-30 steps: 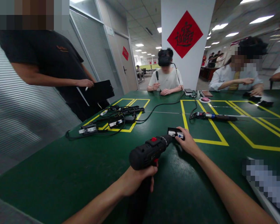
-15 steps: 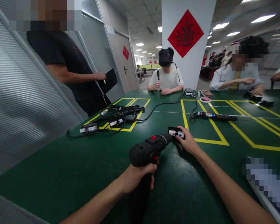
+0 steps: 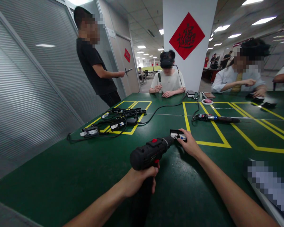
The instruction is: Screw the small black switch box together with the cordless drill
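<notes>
My left hand (image 3: pixel 142 179) is wrapped round the grip of a black cordless drill (image 3: pixel 149 154) with red switches. The drill points forward and to the right, its bit reaching a small black box (image 3: pixel 171 131) with white parts inside. Thumb and fingers of my right hand (image 3: pixel 188 143) grip the right end of that box, which stands on the green table (image 3: pixel 85 179). Whether the bit sits on a screw is too small to tell.
Black adapters and cables (image 3: pixel 118 121) lie in a heap at the left, within yellow tape. A long dark tool (image 3: pixel 217 118) lies at the right. Two people in headsets sit across the table; another person (image 3: pixel 94 69) stands at the left. A blurred flat object (image 3: pixel 269 189) is near right.
The standing person at the left has moved back, away from the table, and to the right. My hands, the drill and the box hold nearly the same place.
</notes>
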`<state>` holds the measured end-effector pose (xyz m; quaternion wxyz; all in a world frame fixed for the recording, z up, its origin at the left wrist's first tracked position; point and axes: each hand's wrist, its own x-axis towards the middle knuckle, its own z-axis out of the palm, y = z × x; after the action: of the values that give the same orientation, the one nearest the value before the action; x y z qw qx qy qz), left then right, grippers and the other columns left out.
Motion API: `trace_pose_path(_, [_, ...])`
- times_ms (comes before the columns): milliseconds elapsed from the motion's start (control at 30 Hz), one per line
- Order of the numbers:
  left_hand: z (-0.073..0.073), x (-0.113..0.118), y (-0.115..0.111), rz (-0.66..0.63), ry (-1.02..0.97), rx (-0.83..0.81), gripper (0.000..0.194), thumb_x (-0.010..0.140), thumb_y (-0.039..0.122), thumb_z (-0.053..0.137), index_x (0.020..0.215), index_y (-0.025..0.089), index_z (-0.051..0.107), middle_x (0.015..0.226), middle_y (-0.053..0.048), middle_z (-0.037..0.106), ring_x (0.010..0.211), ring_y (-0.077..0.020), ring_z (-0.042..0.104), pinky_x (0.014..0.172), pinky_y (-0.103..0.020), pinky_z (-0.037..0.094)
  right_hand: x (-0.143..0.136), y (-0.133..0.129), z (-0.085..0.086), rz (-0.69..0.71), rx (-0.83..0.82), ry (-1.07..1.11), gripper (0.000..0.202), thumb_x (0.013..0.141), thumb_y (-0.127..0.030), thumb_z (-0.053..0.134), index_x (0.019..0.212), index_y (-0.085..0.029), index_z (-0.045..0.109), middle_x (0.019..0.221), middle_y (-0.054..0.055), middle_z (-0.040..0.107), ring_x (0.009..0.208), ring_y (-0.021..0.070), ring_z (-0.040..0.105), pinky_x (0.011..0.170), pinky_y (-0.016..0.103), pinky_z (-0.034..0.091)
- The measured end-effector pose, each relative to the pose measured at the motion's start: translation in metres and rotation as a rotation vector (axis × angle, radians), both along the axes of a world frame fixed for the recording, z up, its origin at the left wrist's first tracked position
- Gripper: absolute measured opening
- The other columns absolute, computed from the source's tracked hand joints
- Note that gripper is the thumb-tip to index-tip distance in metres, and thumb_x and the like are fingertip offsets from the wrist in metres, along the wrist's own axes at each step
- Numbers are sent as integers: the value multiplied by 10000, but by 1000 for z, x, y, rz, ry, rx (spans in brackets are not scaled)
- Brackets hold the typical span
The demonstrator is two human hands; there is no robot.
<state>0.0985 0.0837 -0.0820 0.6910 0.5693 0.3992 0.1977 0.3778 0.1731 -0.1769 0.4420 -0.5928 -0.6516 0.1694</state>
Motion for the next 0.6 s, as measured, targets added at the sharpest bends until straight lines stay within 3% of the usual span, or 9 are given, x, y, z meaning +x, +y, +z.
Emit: trace_pose_path(600, [4,-1,-2,2,51,16,290,820,339,559,1035,146,534,589,16,589,490,-131,582,533,-247,415,0,-1,3,8,-18,-2,460,833,-300,546,1283,-219,488,1207,86,497,1140,238,518,1038,405,381])
